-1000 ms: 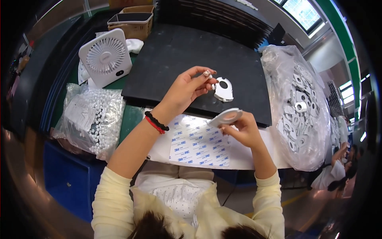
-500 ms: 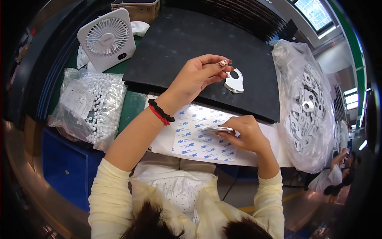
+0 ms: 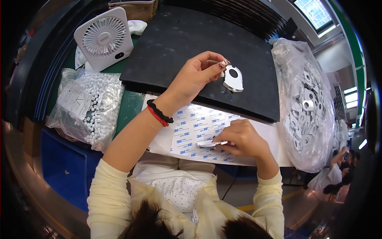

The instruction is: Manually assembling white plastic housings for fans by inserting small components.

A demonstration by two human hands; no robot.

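Observation:
My right hand [image 3: 244,141] pinches a flat white plastic part [image 3: 207,143], seen nearly edge-on, just above a white sheet with blue print [image 3: 187,133]. Farther out, my left hand [image 3: 197,73] hovers over a black board [image 3: 167,44]. Its thumb and fingers are pressed together; a tiny white spot shows at their tips, too small to name. Right beside those fingertips, a second white plastic part [image 3: 235,84], with a round hole and a curved edge, rests on the board. I cannot tell whether the fingertips touch it.
A clear bag of small white beads [image 3: 95,105] lies at the left, below a white square fan [image 3: 105,38]. At the right stands a big clear bag of white plastic parts [image 3: 304,119]. A blue bin [image 3: 63,159] sits lower left. People are in the background at far right.
My right hand has moved slightly nearer to me and left with its part, which is now tilted flatter. My left fingers have drawn together and back from over the part on the board.

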